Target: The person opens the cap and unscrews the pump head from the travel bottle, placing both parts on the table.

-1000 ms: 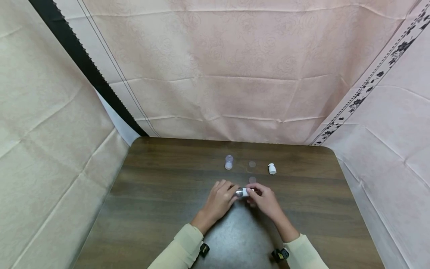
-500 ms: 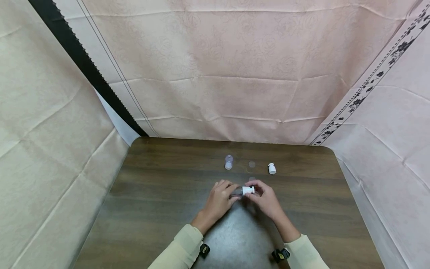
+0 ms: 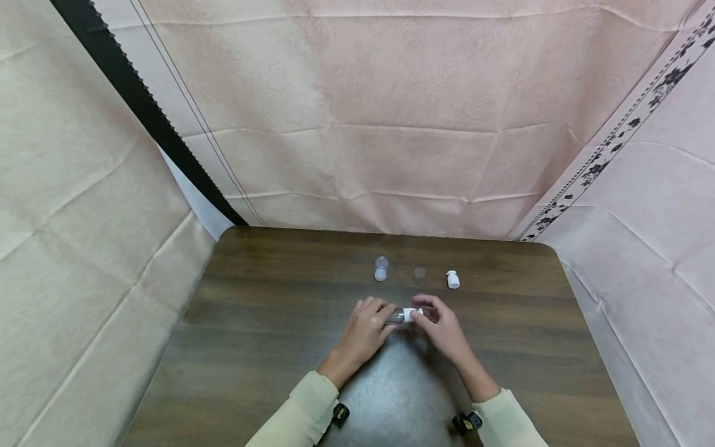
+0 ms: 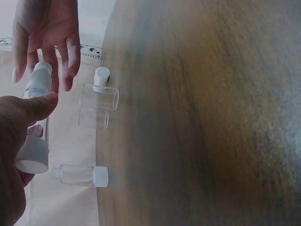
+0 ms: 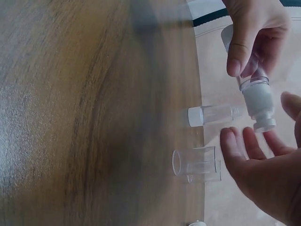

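A clear pump bottle (image 5: 251,70) with a white base and a white pump top (image 5: 259,100) lies tilted between the hands. My left hand (image 3: 364,329) grips its clear body, thumb on one side and fingers curled round the other. Beside the pump top is my right hand (image 3: 441,329), its fingers spread and bent loosely around it. In the right wrist view a gap shows between those fingers (image 5: 235,150) and the pump top. The left wrist view shows the right hand (image 4: 49,23) beyond the pump top, palm towards the bottle.
Towards the table's far edge stands a second clear bottle (image 3: 381,269) with a white base and an uncovered neck. Two clear cylindrical caps (image 5: 194,161) stand right of it, then a loose white pump top (image 3: 452,280). The wooden table (image 3: 268,310) is bordered by cloth hangings (image 3: 419,124).
My right fingers have loosened from the pump top and lifted slightly, now covering the nearer clear cap in the head view. My left hand keeps its grip on the bottle almost unmoved.
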`<state>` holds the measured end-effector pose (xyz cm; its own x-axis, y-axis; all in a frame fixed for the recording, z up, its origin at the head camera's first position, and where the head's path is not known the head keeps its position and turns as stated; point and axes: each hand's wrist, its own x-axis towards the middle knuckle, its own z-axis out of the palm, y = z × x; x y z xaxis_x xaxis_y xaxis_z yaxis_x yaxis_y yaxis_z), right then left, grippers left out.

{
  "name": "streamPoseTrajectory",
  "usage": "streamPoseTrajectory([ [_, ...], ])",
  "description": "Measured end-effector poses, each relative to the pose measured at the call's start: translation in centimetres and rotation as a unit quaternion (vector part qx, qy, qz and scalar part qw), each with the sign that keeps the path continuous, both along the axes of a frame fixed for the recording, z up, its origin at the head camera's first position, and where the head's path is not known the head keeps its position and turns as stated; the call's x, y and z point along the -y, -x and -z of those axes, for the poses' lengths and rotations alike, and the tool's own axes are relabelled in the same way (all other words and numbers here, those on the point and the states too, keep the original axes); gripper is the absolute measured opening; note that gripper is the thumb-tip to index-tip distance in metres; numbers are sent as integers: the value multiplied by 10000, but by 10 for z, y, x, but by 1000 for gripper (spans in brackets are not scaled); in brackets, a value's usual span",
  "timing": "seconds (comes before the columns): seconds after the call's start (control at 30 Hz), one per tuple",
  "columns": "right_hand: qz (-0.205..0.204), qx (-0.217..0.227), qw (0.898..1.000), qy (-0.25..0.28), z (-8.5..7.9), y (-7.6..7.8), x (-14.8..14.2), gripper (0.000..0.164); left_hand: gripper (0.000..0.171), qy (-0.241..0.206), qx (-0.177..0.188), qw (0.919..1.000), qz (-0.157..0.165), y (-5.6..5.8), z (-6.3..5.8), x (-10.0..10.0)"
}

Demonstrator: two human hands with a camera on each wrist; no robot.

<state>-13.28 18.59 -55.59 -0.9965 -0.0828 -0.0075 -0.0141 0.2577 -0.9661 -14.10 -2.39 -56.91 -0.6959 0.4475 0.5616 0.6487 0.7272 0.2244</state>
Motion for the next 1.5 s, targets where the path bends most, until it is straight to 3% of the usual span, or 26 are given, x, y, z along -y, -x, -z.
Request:
streamPoseTrajectory([
  [0.23,-38,510,9982,-327,1,3,-1,30,34,513,-297,9982,-39,3,2,0],
  [0.47,-140,492,9972,-543,3,3,0,22,35,408,-390,9984,10,3,2,-1],
  [0.83,-403,-138,9991,-1,0,2,-4,27,40,-155,188,9997,-14,0,0,-2],
  [0.93,-526,-383,9976,248,1,2,-5,35,42,-238,331,9992,-33,0,0,-2],
  [1.1,-599,-334,9966,466,0,2,-5,52,41,-192,379,9991,-71,0,-1,-3],
  [1.37,-27,97,9994,-344,-5,5,-1,31,38,186,-60,9998,-32,2,-2,-4],
  [1.5,-22,452,9957,-809,-5,7,-1,25,35,501,-389,9980,-28,3,-2,-4],
])
